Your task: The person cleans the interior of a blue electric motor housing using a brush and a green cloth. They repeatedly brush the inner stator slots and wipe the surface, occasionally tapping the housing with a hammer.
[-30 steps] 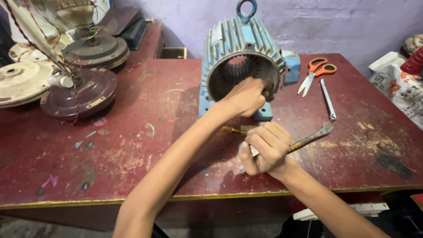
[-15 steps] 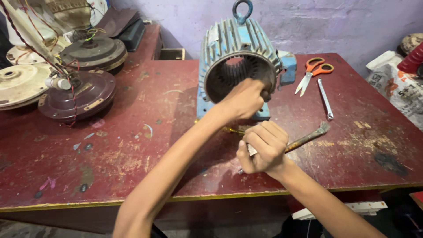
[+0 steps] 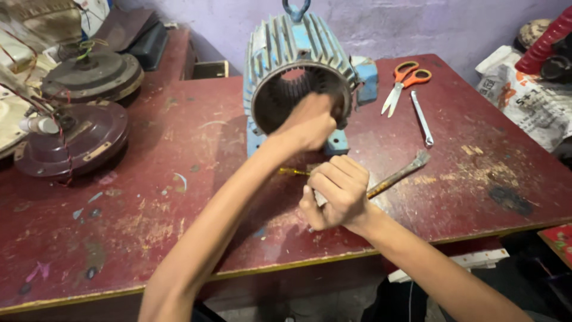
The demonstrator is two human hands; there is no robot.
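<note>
A blue ribbed motor housing (image 3: pixel 298 53) stands on the dark red table (image 3: pixel 179 197), its open slotted end facing me. My left hand (image 3: pixel 310 122) is at the mouth of that opening, fingers curled and blurred, and what it holds is hidden. My right hand (image 3: pixel 336 191) is a fist just in front of the housing, closed on a small pale strip (image 3: pixel 319 198). A rusty flat tool (image 3: pixel 400 173) lies on the table behind this fist. A thin yellow-handled piece (image 3: pixel 292 172) pokes out to its left.
Orange-handled scissors (image 3: pixel 405 77) and a slim metal wrench (image 3: pixel 422 119) lie right of the housing. Two round fan motors (image 3: pixel 71 137) (image 3: pixel 92 74) with loose wires sit at the left. A printed white bag (image 3: pixel 530 101) and a red ribbed object (image 3: pixel 548 36) are at the far right.
My view has shifted slightly. The left hand stays at the housing's mouth and the right fist holds its place in front.
</note>
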